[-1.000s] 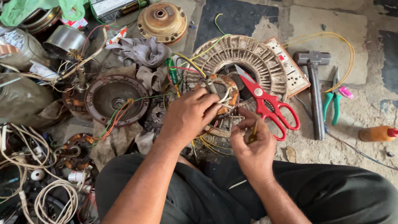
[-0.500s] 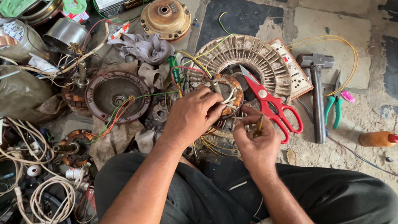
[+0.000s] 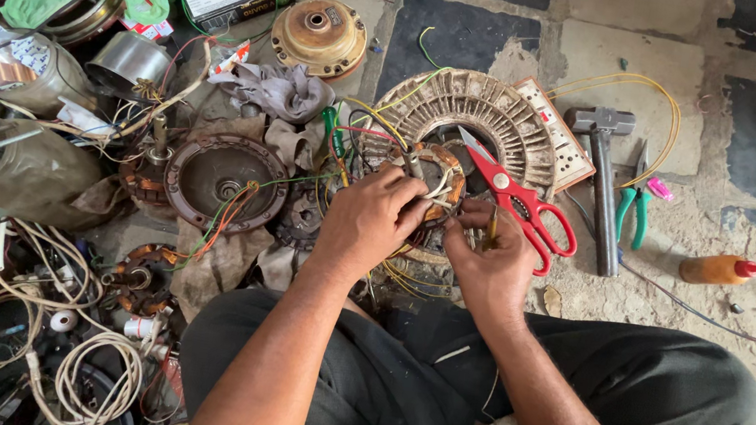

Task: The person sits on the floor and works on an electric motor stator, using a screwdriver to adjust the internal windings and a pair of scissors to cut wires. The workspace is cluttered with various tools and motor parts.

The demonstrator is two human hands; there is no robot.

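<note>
finned housing (image 3: 496, 112): pale cast ring on the floor just beyond my fingertips; i judge it heavy and rigid, safe to take by the outer rim.
wound stator (image 3: 434, 186): copper coil ring with loose coloured leads, directly under both my hands, lying on the housing; i judge the core heavy and stiff but the windings fragile, their thin coating easily scraped. best held by the iron core edge, never by the leads.
left hand (image 3: 367, 221): mine, fingers curled down onto the stator's near edge, pinching at a wire; the exact strand is hidden under my knuckles.
right hand (image 3: 487, 260): mine, fingers closed around a thin yellowish strand or sleeve standing up between them, touching the stator's right side.
red scissors (image 3: 519, 201): lying partly open, just beyond my right fingers, blades pointing away to the left.
hammer (image 3: 603, 182): right of the scissors, apart from my hand.
green pliers (image 3: 633, 205): just past the hammer.
leads: light, springy, likely to slip; grip close to the coil.
</note>
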